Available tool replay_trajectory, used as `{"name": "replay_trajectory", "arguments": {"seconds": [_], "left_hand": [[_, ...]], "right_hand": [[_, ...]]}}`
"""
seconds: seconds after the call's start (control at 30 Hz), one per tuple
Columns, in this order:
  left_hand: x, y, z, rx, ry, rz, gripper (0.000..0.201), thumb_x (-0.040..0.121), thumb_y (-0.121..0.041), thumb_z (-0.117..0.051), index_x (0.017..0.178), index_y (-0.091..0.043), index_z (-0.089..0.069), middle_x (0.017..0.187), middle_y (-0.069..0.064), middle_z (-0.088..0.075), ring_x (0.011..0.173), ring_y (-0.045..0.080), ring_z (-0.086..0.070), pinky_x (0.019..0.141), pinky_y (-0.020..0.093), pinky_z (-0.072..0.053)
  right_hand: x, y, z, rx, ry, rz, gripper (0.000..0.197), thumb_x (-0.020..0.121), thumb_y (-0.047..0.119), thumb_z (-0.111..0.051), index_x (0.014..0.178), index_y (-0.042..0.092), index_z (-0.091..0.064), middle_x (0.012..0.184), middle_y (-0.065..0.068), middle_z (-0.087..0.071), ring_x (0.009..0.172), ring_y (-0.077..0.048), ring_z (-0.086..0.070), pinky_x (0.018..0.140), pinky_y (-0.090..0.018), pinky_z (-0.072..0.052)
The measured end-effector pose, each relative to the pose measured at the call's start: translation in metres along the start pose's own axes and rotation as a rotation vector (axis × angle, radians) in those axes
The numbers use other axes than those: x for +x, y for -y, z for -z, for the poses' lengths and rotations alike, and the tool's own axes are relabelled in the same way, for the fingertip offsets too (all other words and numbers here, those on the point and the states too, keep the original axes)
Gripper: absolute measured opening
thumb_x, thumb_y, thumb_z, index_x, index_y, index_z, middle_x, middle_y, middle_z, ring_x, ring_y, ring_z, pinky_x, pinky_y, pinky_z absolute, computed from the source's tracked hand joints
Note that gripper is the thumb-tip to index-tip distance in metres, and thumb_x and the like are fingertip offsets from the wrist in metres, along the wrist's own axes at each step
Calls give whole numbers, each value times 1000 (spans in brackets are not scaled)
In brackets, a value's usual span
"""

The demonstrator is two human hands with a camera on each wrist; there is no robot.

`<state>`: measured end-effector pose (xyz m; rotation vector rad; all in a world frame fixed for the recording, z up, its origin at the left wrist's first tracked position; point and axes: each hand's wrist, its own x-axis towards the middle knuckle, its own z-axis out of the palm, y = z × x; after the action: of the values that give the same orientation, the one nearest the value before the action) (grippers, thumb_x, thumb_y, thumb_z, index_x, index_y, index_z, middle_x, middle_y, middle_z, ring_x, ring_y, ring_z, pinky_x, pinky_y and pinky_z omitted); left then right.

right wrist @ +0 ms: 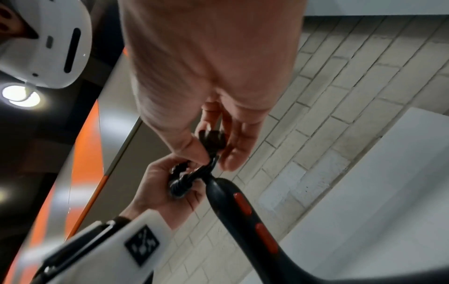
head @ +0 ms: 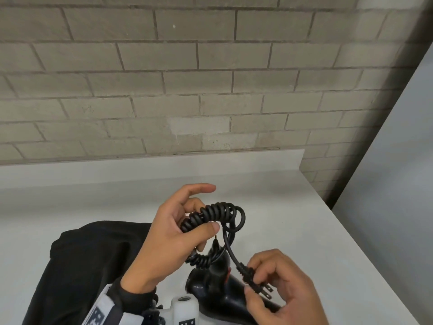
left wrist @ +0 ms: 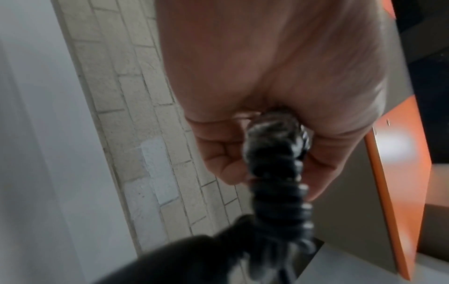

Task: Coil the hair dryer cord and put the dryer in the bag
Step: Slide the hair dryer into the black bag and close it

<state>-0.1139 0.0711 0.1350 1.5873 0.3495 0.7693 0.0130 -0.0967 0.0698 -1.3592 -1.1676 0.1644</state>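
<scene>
My left hand (head: 178, 226) grips the black spiral cord (head: 210, 215) above the white counter, thumb and fingers wrapped round the bunched coils; its index finger sticks out straight. In the left wrist view the cord (left wrist: 277, 173) runs out of that hand's (left wrist: 267, 96) fingers. My right hand (head: 278, 285) pinches the two-pronged plug (head: 257, 283) at the cord's end, lower right. The black hair dryer (head: 215, 282) lies beneath both hands; its handle with red switches (right wrist: 243, 203) shows in the right wrist view, where my right hand (right wrist: 213, 146) pinches the plug. The black bag (head: 89, 261) lies flat at the left.
The white counter (head: 293, 219) ends at a raised lip against a grey brick wall (head: 187, 78). Its right edge falls away beside a pale panel (head: 398, 184). An orange panel (left wrist: 401, 173) shows in the wrist views.
</scene>
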Motion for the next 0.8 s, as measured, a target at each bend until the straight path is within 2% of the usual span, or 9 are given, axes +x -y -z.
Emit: {"name": "replay_trajectory", "arguments": {"seconds": [0.1,0.17,0.3,0.37,0.43,0.57,0.6,0.7,0.8], "left_hand": [[-2,-5,-4,-97,59,20,55,71,-18,-78,124,-22,-61,80,4,-61,50,23,-57,54,24,-48],[-3,-8,-8,-128,96,32,57,72,-23,-76,127,-21,-59,88,7,-65,54,27,-62,54,20,-48],[-3,-6,-15,-144,154,57,55,78,-25,-70,131,-21,-57,102,13,-67,67,36,-69,65,25,-51],[-3,-3,-21,-166,197,63,51,83,-24,-64,133,-20,-56,108,15,-67,74,38,-70,74,28,-52],[-3,1,-28,-142,220,51,46,88,-23,-61,134,-19,-55,113,13,-67,83,36,-71,79,29,-53],[-2,9,-33,-138,209,15,45,90,-20,-64,133,-17,-55,118,12,-67,97,33,-70,89,35,-54],[-2,10,-34,-158,212,11,45,88,-18,-66,132,-15,-55,117,13,-68,99,34,-70,89,37,-55],[-5,13,-39,-140,195,-24,38,86,-18,-71,122,-13,-61,111,14,-72,102,32,-70,93,38,-54],[-10,15,-45,-47,126,-91,32,81,-40,-77,109,-25,-71,108,7,-75,107,26,-69,98,38,-51]], "right_hand": [[-2,3,-5,-169,23,6,22,67,21,-78,64,26,-56,84,10,-65,71,-13,-64,61,-28,-52],[-4,8,-7,-144,12,-65,22,67,31,-78,63,27,-57,83,9,-66,71,-13,-65,61,-29,-53],[-3,14,-9,116,-47,-334,25,63,28,-79,60,27,-55,81,-3,-69,68,-25,-64,69,-43,-53],[1,14,-5,222,-30,-446,31,64,23,-78,64,28,-48,80,-7,-69,67,-22,-64,70,-40,-53],[6,14,0,269,38,-480,34,63,29,-79,76,29,-48,84,-4,-69,73,-17,-64,73,-30,-55],[14,6,3,193,133,-486,64,59,46,-80,113,44,-46,113,19,-61,101,-6,-61,93,-34,-51],[17,7,3,182,137,-478,69,59,48,-80,118,44,-44,118,20,-60,109,-5,-59,96,-34,-49],[23,10,2,379,152,-475,68,63,43,-79,124,32,-50,120,9,-66,115,-9,-61,93,-28,-49],[28,10,2,561,133,-508,80,52,50,-89,120,24,-56,111,-5,-71,105,-14,-67,82,-20,-52]]}}
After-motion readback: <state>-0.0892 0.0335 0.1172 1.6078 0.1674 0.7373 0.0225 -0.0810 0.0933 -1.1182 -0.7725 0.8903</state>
